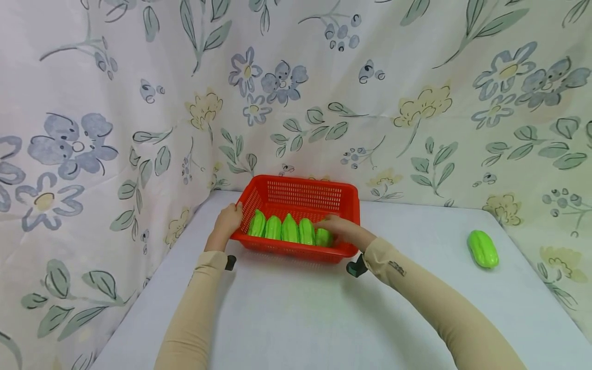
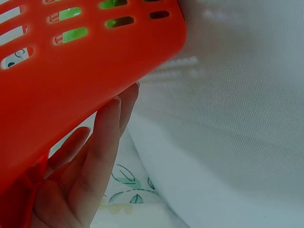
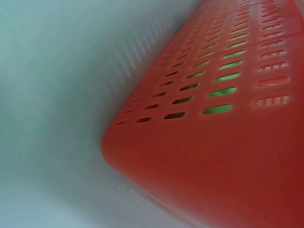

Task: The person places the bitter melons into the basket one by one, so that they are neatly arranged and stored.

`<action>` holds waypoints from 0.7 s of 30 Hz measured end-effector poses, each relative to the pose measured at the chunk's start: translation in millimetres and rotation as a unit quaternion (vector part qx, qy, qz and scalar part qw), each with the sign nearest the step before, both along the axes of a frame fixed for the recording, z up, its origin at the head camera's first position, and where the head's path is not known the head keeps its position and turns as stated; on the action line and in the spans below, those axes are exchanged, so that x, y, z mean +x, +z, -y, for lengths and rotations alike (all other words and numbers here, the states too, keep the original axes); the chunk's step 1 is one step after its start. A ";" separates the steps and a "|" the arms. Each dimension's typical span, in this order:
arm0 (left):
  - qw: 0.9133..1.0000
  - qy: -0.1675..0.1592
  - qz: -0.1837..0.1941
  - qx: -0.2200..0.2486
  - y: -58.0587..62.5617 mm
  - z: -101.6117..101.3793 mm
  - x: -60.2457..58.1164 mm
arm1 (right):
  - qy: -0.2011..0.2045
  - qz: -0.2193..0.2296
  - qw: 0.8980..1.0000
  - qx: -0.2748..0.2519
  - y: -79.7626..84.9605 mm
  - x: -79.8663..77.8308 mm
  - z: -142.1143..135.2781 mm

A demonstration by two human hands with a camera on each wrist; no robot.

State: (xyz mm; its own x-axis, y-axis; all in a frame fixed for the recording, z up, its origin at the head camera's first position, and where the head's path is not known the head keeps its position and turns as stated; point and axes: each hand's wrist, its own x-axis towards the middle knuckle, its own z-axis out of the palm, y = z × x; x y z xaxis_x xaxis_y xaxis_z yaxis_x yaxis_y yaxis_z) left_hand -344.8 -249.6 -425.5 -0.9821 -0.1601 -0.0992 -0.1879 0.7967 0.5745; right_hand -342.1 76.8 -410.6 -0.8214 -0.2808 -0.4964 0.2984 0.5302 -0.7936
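Note:
A red plastic basket (image 1: 300, 250) with slotted walls holds several green, ribbed star fruits (image 1: 290, 228) in a row along its near side. At the basket's left end, my left hand (image 1: 228, 220) grips the rim. In the left wrist view, fingers (image 2: 102, 142) lie against the outside of the red wall. My right hand (image 1: 341, 228) reaches over the right rim and holds the rightmost star fruit (image 1: 324, 237) inside; the fingertips are blurred and partly hidden. Only the basket's outer wall (image 3: 199, 152) shows in the right wrist view, with the right hand out of frame.
One more star fruit (image 1: 483, 249) lies apart on the white table (image 1: 287, 308), near its right edge. A floral cloth (image 1: 300, 103) hangs close behind the basket and along the left side.

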 end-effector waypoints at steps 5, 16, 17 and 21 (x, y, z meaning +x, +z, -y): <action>1.000 0.001 -0.001 0.002 0.0 0.0 0.9 | -0.002 -0.001 1.000 0.010 0.2 2.8 -1.1; 1.000 -0.002 -0.002 -0.005 -1.3 -0.4 -1.2 | 0.005 -0.009 1.000 0.019 2.4 8.9 1.8; 1.000 -0.003 -0.002 -0.006 -1.3 -0.4 -1.3 | 0.008 -0.011 1.000 0.020 2.2 9.0 2.3; 1.000 -0.002 -0.002 -0.003 -1.4 -0.3 -1.6 | 0.005 -0.014 1.000 0.023 2.7 9.3 2.9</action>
State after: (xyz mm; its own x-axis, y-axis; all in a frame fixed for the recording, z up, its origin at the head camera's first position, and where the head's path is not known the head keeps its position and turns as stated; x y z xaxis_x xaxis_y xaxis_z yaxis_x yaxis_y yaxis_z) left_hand -346.3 -249.3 -426.9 -0.9831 -0.1577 -0.0934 -0.1826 0.8009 0.5702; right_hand -332.9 73.9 -407.9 -0.8326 -0.2678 -0.4848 0.2696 0.5687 -0.7771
